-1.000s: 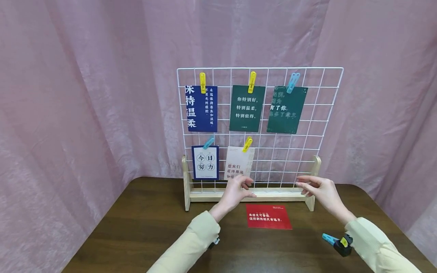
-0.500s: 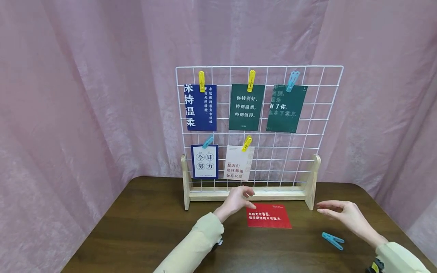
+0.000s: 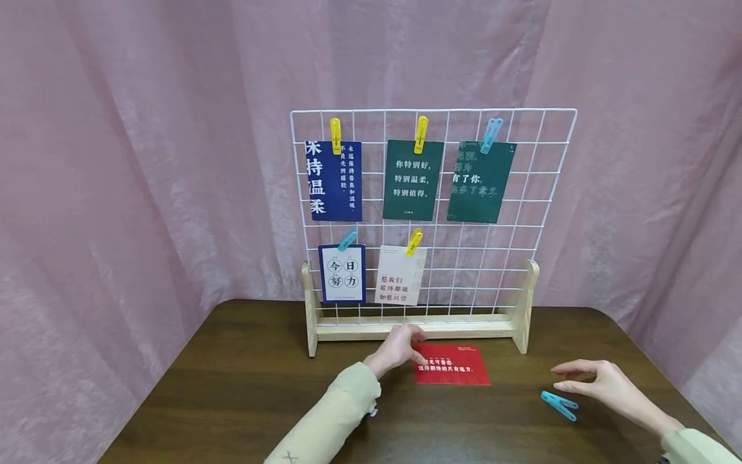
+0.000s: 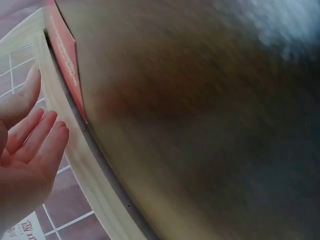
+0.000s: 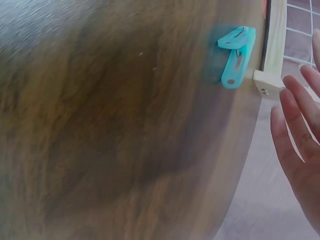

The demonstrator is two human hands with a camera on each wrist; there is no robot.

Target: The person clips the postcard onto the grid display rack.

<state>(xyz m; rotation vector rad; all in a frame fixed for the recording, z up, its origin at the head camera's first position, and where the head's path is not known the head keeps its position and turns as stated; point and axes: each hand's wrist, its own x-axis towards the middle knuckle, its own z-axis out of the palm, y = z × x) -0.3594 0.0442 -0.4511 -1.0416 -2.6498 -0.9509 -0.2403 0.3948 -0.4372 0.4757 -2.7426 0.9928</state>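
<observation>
A red card (image 3: pixel 455 368) with white writing lies flat on the table in front of the grid stand. My left hand (image 3: pixel 397 350) is over its left edge, fingers loosely bent with nothing between them; whether the fingertips touch the card I cannot tell. Right of the card lies a blue clothespin (image 3: pixel 560 406), which the right wrist view also shows on the wood. My right hand (image 3: pixel 608 390) hovers just above and right of that clothespin, thumb and fingers apart, holding nothing. In the left wrist view the left hand (image 4: pixel 30 150) has its fingers spread apart from the thumb.
Behind the hands stands a white wire grid (image 3: pixel 493 258) in a wooden base (image 3: pixel 464 332). Yellow and blue clothespins hold several cards on it, including a blue card (image 3: pixel 336 187), a green card (image 3: pixel 413 187) and a white card (image 3: pixel 400 283). A pink curtain (image 3: pixel 174 161) hangs behind.
Both hands have come down from in front of the grid. The left reached the red card's left edge; the right moved rightward, toward the blue clothespin. The head view shifted slightly.
</observation>
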